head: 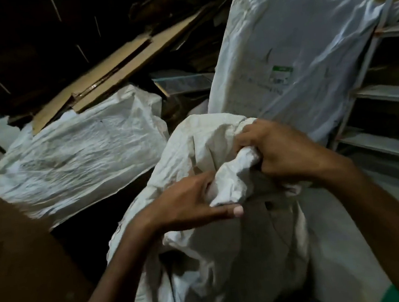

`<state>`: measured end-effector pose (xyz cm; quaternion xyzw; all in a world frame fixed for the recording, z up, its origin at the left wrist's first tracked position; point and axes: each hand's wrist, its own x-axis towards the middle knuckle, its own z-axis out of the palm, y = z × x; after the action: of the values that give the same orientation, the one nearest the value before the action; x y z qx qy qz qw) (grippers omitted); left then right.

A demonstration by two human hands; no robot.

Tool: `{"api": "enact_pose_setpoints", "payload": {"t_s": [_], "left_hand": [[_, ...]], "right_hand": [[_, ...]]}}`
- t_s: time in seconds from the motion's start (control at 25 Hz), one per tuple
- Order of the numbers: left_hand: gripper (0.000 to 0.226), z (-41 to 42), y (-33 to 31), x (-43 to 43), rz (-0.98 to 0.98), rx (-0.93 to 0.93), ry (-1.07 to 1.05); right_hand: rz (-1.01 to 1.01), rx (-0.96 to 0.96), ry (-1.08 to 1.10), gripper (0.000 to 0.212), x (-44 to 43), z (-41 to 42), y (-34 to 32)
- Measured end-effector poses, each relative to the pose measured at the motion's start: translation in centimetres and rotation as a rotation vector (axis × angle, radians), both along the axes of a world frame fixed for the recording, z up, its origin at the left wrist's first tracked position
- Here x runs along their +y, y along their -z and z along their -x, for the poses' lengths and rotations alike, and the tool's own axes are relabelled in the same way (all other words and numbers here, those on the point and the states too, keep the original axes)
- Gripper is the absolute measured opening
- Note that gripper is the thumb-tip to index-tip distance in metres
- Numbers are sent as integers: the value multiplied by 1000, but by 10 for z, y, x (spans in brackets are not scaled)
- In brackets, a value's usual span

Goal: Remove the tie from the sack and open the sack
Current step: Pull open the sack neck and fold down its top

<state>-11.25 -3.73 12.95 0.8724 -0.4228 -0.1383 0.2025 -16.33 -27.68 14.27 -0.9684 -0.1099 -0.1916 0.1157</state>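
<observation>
At frame centre, the left hand (pixel 193 200) and right hand (pixel 279 150) both clamp the crumpled white woven sack (pixel 228 257)'s twisted neck; no tie visible, mouth unopened.

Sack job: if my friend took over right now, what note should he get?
Left hand: gripping the twisted neck of the sack from below.
Right hand: closed on the top of that neck.
The sack stands between both arms, in front of a tall white sack; another white sack lies to the left.
Done: neck is in hand. No separate tie can be made out.
Left: find and undo the tie, then spread the mouth open.
</observation>
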Motion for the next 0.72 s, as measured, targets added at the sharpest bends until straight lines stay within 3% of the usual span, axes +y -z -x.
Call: {"api": "enact_pose_setpoints", "payload": {"t_s": [0.12, 0.24, 0.32, 0.4, 0.52, 0.64, 0.72], "left_hand": [[59, 12, 3, -27, -27, 49, 29], [53, 25, 26, -48, 74, -206, 15], [41, 27, 42, -53, 218, -254, -55], [44, 28, 55, -54, 295, -166, -68], [60, 22, 55, -39, 269, -50, -46], [87, -21, 64, -8, 16, -383, -293], [108, -45, 73, 4, -114, -263, -375]], "right_hand": [[-62, 198, -102, 41, -8, 11, -2], [-273, 259, -79, 49, -8, 25, 4], [-482, 219, 45, 45, -6, 31, 12], [-576, 155, 249, 34, -5, 30, 22], [-461, 286, 438, 29, -6, 23, 30], [-408, 411, 464, 33, -4, 14, 35], [-289, 462, 450, 27, 2, 5, 39]]}}
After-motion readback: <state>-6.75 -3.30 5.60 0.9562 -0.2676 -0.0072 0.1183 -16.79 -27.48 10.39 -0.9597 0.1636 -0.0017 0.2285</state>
